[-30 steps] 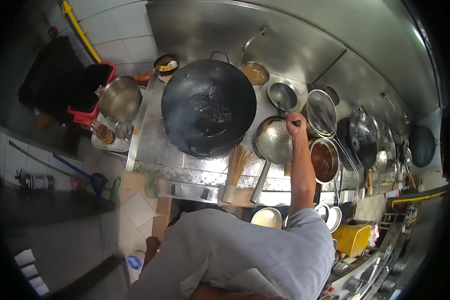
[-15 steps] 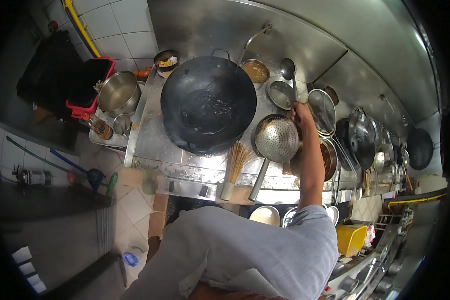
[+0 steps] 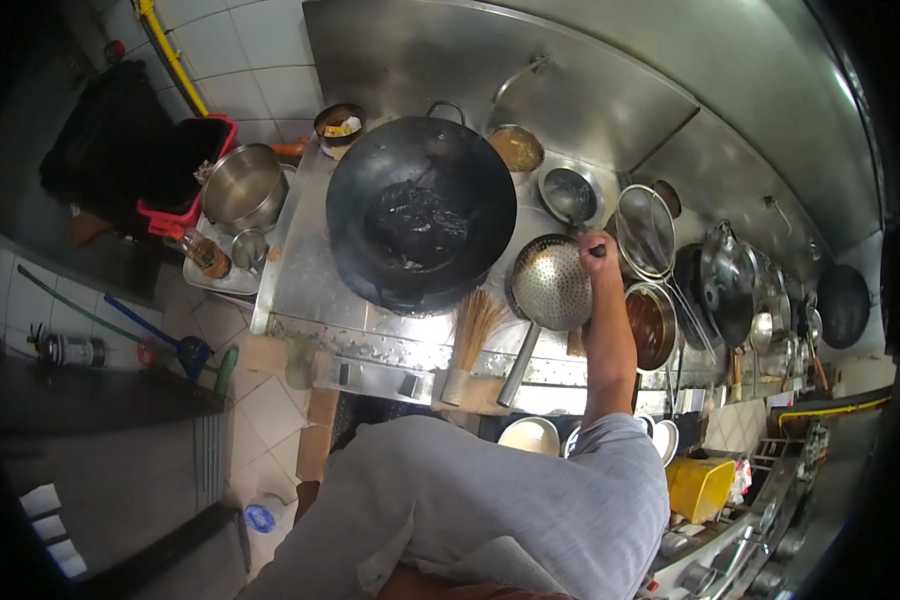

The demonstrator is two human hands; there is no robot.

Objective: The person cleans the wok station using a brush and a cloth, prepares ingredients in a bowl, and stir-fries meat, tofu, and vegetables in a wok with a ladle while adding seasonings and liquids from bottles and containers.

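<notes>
My right hand [image 3: 598,252] is wrapped around the handle of a ladle [image 3: 573,207]. The ladle's head sits inside a small metal bowl [image 3: 547,178] on the stovetop. Just below and left of the hand lies a perforated strainer [image 3: 548,280], its handle toward my body. To the left stands a large dark wok [image 3: 420,220] with a little shiny liquid in the bottom. A bamboo brush [image 3: 472,325] leans between the wok and the strainer. My left hand is out of view, hidden below my body.
A wire-mesh strainer [image 3: 645,230] and a pot with brown contents [image 3: 650,330] stand right of my arm. Behind is a pan of brownish liquid [image 3: 518,148]. A steel pot [image 3: 242,185] and a sauce bottle [image 3: 205,253] sit at the left on a side tray.
My right hand has come down and nearer to me with the ladle. The ladle's head has dropped from beside the back wall into the small metal bowl.
</notes>
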